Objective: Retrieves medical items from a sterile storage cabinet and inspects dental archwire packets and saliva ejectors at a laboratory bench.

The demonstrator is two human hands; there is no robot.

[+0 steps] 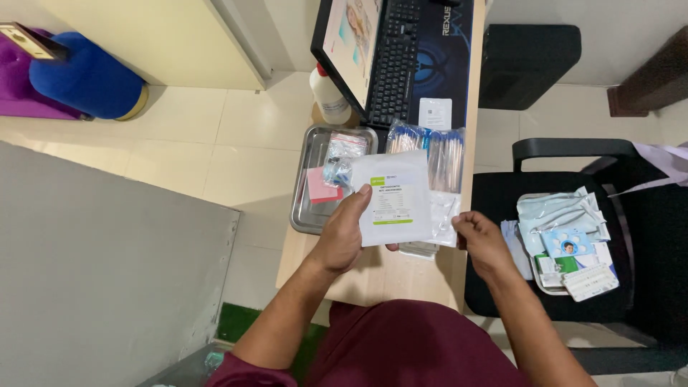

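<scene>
At centre frame, a flat white pouch [393, 199] with a green corner mark and a printed label is gripped by the fingers [362, 193] of the left hand [342, 233], thumb over the front face, the rest behind. The pouch is held raised above the surface [380, 276], face up. The right hand [481, 242] is closed on the edge of a clear plastic packet [444, 215] lying partly behind the pouch; the fingers there are pinched, not released.

Judged from the layout, sorting appears partly done: one pouch is in hand, while several items are left in the tray and on the chair.

Materials outward from the hands:
- Pouch: smooth, matte paper or film, square.
- Clear packets [430, 147] of thin sticks: glossy, crinkled, at upper centre.
- Metal tray [304, 208]: rectangular, brushed steel, holding small bags and a pink slip, left of the pouch.
- Surface: pale wood-grain laminate.
- Bottle [330, 97]: translucent plastic, above the tray.
- Keyboard [394, 61]: black, at top of frame.
- Black chair [545, 186], at right, carrying a second tray [534, 272] of sealed packets.
</scene>
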